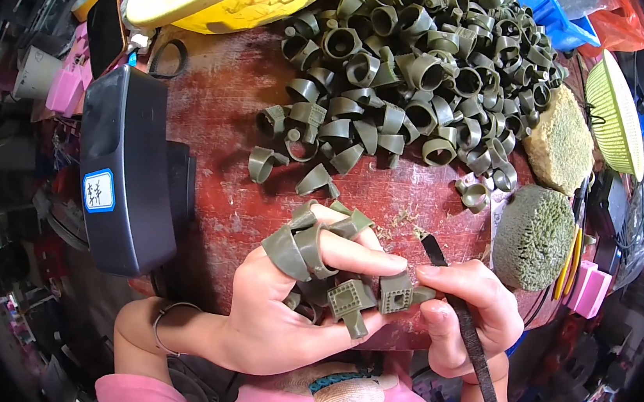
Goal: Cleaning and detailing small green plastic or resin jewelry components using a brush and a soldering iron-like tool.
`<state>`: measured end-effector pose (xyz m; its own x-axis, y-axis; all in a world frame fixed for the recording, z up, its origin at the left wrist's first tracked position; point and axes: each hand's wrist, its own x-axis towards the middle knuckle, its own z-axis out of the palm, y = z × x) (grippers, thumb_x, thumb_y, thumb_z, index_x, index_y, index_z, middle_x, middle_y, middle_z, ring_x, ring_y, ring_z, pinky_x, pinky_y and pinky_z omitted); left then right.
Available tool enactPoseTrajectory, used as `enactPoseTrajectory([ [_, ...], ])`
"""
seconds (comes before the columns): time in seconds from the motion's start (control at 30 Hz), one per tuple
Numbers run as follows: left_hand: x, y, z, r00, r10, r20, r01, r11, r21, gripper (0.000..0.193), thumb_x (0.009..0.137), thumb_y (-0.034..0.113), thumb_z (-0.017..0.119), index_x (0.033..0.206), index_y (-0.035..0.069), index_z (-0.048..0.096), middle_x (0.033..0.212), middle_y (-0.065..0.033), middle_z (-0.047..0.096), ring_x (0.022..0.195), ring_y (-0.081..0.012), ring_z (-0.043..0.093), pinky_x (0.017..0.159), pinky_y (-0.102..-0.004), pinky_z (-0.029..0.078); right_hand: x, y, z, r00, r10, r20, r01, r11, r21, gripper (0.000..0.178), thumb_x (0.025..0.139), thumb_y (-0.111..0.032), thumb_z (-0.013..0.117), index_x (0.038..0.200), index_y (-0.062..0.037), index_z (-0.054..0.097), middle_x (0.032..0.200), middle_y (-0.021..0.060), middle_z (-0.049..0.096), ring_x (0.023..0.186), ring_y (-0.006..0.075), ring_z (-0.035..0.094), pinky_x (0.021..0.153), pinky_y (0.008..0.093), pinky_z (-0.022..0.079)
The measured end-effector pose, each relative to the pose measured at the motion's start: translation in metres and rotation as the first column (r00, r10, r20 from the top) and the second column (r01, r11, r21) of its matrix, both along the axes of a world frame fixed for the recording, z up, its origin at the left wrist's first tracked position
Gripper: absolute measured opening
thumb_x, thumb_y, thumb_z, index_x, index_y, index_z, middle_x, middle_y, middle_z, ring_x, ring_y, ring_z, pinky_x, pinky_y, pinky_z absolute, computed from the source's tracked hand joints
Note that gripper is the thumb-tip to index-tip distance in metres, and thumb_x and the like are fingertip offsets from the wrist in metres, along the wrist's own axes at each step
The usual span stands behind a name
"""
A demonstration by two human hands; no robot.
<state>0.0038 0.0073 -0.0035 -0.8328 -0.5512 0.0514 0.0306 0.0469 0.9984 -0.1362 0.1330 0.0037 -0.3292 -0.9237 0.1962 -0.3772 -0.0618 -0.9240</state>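
Note:
My left hand (265, 332) is closed round several dark green rings that look like wax. Some of them sit over its fingers, such as a wide plain band (285, 252). One ring with a square, dotted-edge head (351, 299) rests in the palm side. Between my two hands is another square-headed ring (395, 293), pinched by the left fingertips. My right hand (479, 312) grips a slim, dark flat file (471, 346), its tip pointing away over the table and its rough end hanging toward my lap. The right fingertips are beside the pinched ring.
A large heap of similar green rings (430, 71) covers the far part of the red table (227, 97). A yellow basin (233, 3) stands far left, a black box (125, 172) at left. Two rough blocks (534, 239) and a light green basket (616, 114) are at right.

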Motion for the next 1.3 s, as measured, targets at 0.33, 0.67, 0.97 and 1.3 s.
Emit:
enactPoseTrajectory([
  [0.33,-0.0012,-0.0034,-0.0065,0.998,-0.051,-0.042,0.047,0.994,-0.095,0.037,0.062,-0.001,0.075,0.094,0.002,0.056,0.090,-0.0079,0.052,0.079,-0.0155,0.053,0.069,-0.0272,0.043,0.0005,-0.0013,0.0005,0.999,-0.022,0.045,0.022,1.000,0.003,0.030,0.071,0.002,0.066,0.100,0.0006,0.060,0.081,0.0116,0.064,0.065,0.0196,0.061,0.058,0.0280,0.049],
  [0.67,0.0005,0.0012,-0.0017,1.000,0.006,0.002,-0.006,0.998,0.062,0.036,0.061,-0.005,0.068,0.096,0.003,0.062,0.092,-0.0079,0.054,0.085,-0.0182,0.053,0.077,-0.0279,0.042,0.0016,-0.0025,0.0004,0.999,-0.037,0.020,0.037,0.999,-0.015,0.029,0.071,0.003,0.066,0.100,0.0000,0.060,0.077,0.0110,0.063,0.062,0.0185,0.060,0.056,0.0273,0.049],
  [0.97,-0.0019,-0.0002,-0.0046,0.999,-0.017,-0.028,0.017,1.000,-0.019,0.034,0.063,-0.001,0.074,0.092,0.003,0.058,0.089,-0.0079,0.052,0.078,-0.0146,0.053,0.069,-0.0263,0.043,0.0001,-0.0023,-0.0002,0.999,-0.027,0.037,0.027,1.000,-0.009,0.028,0.072,0.002,0.065,0.099,-0.0003,0.060,0.078,0.0105,0.063,0.063,0.0189,0.061,0.056,0.0273,0.048],
  [1.3,-0.0017,-0.0038,-0.0050,0.996,-0.069,-0.061,0.065,0.996,-0.060,0.033,0.065,-0.004,0.071,0.094,0.002,0.056,0.089,-0.0091,0.053,0.080,-0.0156,0.053,0.072,-0.0276,0.043,0.0005,-0.0021,-0.0009,0.999,-0.030,0.020,0.031,0.999,-0.025,0.029,0.071,0.002,0.066,0.099,0.0003,0.059,0.079,0.0103,0.064,0.063,0.0191,0.061,0.057,0.0275,0.049],
])
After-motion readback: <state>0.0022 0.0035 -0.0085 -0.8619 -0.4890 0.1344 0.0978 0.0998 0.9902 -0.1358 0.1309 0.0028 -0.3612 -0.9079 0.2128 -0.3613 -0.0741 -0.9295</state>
